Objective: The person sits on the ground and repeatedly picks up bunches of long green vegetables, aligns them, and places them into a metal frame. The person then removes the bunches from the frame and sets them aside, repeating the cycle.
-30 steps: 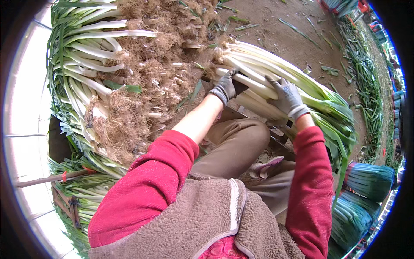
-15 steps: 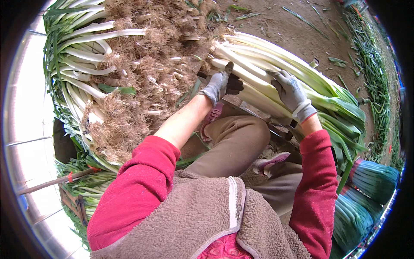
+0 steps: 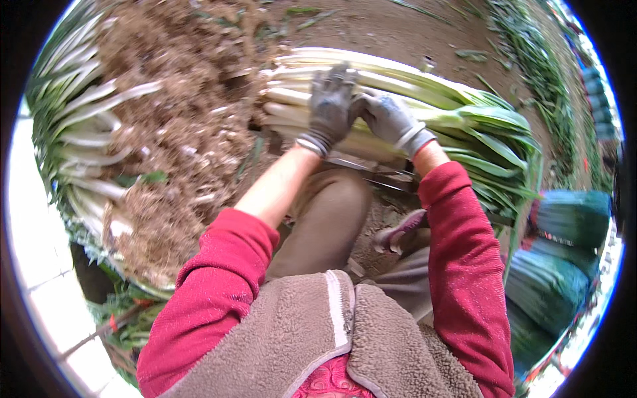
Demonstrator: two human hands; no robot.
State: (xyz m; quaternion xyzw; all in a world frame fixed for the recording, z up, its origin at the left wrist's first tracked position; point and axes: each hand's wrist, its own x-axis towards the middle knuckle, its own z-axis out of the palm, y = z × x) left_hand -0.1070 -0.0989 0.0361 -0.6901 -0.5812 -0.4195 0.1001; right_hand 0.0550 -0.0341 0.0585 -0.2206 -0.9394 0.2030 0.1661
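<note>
A thick pile of long green onions (image 3: 391, 79) lies across a low metal-edged stand in front of me, white root ends to the left and green leaves to the right. My left hand (image 3: 332, 103), in a grey glove, rests on the white stalks with its fingers stretched out. Close beside it, my right hand (image 3: 391, 119), gloved too, lies on the stalks and touches the left near the thumb. Its fingers are partly hidden and slightly blurred, but they look laid over the pile rather than wrapped round a stalk.
A large heap of rooted, untrimmed onions (image 3: 179, 86) fills the left side. Blue-green tied bundles (image 3: 544, 278) stand at the lower right. Leaf scraps (image 3: 531, 86) line the dirt floor at the far right. My bent knee (image 3: 332, 205) is just below the stand.
My left hand has moved onto the stalks, and my right hand has come in against it. The pile now lies straighter across. The whole view has shifted, with some blur.
</note>
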